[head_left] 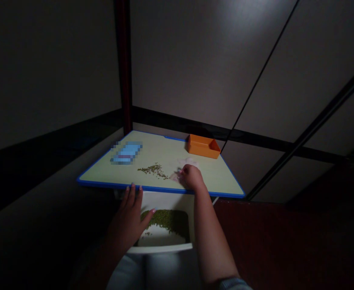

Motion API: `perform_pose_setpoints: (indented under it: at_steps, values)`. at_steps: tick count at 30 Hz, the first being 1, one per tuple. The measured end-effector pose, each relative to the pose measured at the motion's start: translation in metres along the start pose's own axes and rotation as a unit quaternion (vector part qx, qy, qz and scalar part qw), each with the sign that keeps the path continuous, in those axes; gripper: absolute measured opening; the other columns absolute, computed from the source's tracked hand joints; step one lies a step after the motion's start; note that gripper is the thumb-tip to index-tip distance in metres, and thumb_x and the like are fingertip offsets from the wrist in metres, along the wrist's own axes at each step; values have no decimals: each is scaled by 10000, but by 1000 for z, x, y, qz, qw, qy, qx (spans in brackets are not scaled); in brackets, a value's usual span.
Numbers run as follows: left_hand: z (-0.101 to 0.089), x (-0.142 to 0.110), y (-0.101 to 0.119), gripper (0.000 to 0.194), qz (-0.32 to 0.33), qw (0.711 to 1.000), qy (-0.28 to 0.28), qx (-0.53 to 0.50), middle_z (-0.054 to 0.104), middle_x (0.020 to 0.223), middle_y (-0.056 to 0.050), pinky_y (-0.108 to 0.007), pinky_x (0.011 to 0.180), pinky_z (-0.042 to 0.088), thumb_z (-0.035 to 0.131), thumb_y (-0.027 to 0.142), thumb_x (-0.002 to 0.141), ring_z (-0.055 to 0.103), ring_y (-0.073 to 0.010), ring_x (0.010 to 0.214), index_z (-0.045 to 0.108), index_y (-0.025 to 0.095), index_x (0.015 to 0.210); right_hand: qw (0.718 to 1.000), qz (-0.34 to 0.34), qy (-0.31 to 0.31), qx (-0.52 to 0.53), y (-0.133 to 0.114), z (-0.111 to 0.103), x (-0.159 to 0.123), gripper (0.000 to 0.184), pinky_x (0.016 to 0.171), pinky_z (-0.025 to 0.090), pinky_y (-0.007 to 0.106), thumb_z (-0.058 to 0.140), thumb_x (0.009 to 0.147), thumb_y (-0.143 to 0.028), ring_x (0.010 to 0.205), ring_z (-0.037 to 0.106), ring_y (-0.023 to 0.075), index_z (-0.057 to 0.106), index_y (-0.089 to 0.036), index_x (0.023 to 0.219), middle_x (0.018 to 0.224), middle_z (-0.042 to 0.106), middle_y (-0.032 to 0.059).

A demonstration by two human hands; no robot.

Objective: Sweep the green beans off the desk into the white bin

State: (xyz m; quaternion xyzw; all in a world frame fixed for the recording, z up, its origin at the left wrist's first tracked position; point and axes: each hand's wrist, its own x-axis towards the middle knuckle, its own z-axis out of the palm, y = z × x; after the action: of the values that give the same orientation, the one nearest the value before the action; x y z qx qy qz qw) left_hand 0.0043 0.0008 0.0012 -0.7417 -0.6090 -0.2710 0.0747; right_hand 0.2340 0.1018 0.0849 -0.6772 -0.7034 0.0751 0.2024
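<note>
My right hand (191, 176) is over the tabletop (116, 173), closed in a pinch with the fingers curled. Whatever it may hold is hidden or too small to name. Under and beside it lies a pale pinkish patch (189, 161), too faint to identify. Just left of that hand, small greenish-brown grains (154, 170) are scattered in a loose heap. My left hand (132, 213) has its fingers spread, with the fingertips at the table's blue front edge and the thumb over a white drawer or bin (160, 249). Inside this bin lie many small green grains (167, 219).
An orange open box (204, 151) stands at the table's back right. A blurred light-blue rectangular thing (127, 153) lies at the left. Panelled walls (177, 72) rise behind the table, and a dark red floor (255, 237) shows at the right.
</note>
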Motion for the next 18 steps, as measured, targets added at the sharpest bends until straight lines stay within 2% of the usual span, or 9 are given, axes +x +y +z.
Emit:
perform_pose_setpoints:
  at_steps: [6,13,18]
  values:
    - [0,1,0,781,-1,1000,-9,1,297,1486,-254,-496,1062,376,430,574,786,233,-362,1404,362,52,1362,999,10,28,19,6,4,3,187,601,286,257,554,869,-336,741,587,171,664,-187,840,861,715,88]
    - [-3,0,2,785,-6,1000,-17,2,299,1490,-252,-479,1068,371,402,584,792,235,-358,1404,356,51,1366,1000,9,9,6,4,2,3,191,597,283,271,550,868,-338,742,596,187,662,-189,826,853,718,98]
    - [-4,1,3,792,-4,1000,-23,4,306,1475,-278,-490,1069,366,398,586,797,232,-375,1398,369,23,1353,999,22,20,-15,-2,3,4,192,628,309,271,543,879,-340,781,620,189,662,-192,846,877,719,102]
